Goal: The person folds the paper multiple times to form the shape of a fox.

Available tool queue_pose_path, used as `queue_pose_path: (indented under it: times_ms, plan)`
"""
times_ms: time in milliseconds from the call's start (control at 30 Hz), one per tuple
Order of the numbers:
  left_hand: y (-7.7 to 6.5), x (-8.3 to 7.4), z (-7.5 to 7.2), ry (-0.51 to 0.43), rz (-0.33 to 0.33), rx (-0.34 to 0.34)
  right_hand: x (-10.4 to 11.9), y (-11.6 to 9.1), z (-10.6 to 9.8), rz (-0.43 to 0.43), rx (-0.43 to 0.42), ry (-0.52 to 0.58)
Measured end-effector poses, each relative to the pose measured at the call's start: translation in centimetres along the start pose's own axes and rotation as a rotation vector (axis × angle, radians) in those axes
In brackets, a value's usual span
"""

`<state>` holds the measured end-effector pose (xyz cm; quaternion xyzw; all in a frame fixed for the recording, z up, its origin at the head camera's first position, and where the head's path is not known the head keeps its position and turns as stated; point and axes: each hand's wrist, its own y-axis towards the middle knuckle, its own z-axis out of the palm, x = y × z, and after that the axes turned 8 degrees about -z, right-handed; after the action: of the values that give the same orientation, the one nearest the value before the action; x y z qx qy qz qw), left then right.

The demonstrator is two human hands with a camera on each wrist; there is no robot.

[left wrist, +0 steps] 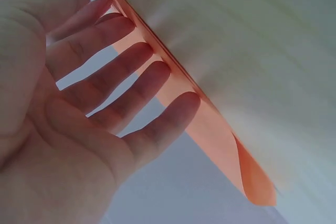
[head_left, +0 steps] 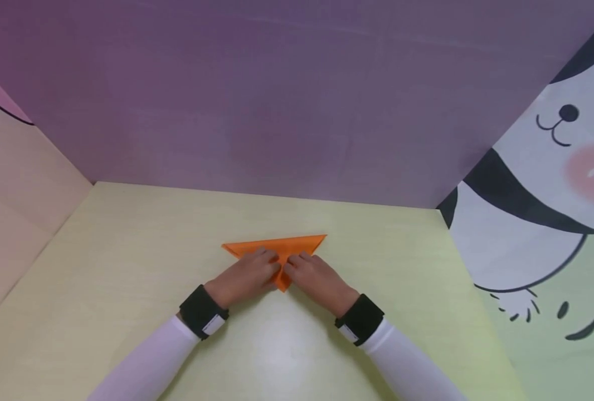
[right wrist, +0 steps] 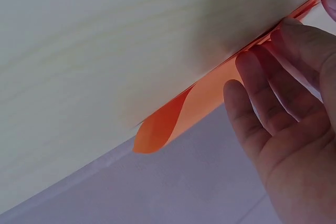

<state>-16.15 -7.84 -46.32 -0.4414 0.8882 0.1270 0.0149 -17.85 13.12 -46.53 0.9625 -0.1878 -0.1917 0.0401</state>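
A sheet of orange paper, folded into a triangle, lies on the table with its long edge away from me and a point toward me. My left hand rests its fingertips on the left half, near the middle. Opposite it, my right hand touches the right half, close beside the point. In the left wrist view the left fingers are nearly straight against the paper, whose far corner curls up. Loosely extended right fingers and the thumb meet the paper in the right wrist view.
The pale wooden table runs back to a purple panel. A pink-beige panel stands at the left. On the right is a panel with a panda drawing. Both wrists wear black bands.
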Motion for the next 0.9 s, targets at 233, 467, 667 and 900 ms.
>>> queue_pose_path:
  times_ms: [233, 467, 667, 900]
  plan:
    - [0.15, -0.10, 0.45, 0.028, 0.015, -0.011, 0.09, -0.27, -0.34, -0.014, 0.022, 0.040]
    - [0.16, -0.28, 0.45, 0.064, 0.021, -0.017, 0.14, -0.37, -0.44, -0.040, 0.043, 0.053]
    - [0.11, -0.53, 0.45, 0.104, 0.033, -0.028, 0.27, -0.42, -0.27, -0.053, 0.033, 0.030]
    - [-0.11, -0.91, 0.32, 0.112, 0.040, -0.023, 0.27, -0.55, -0.09, -0.091, 0.038, 0.068]
